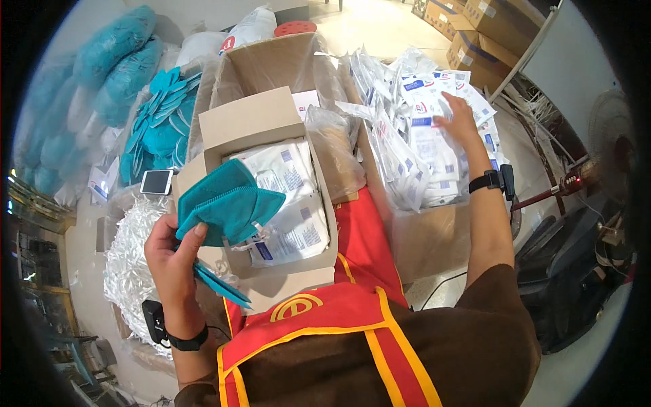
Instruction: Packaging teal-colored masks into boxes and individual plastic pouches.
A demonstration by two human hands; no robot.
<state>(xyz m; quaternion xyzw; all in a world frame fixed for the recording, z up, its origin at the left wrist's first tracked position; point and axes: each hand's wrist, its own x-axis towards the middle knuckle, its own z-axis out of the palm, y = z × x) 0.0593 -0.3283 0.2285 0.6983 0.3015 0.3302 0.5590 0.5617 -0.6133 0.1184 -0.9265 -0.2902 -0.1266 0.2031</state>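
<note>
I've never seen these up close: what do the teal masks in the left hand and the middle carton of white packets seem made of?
Teal masks: probably nonwoven fabric, matte, judging by the soft-looking surface and pressed seam lines. Middle carton: likely paperboard, plain and matte, given its flat, creased flaps.

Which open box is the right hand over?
The large carton on the right, heaped with jumbled white packets; the small middle box holds packets laid flat.

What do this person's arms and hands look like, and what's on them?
The left hand and right hand are ungloved. Each wrist wears a black strap with a boxy black device; a dark cable shows beside the left one. A brown sleeve covers the right upper arm.
</note>
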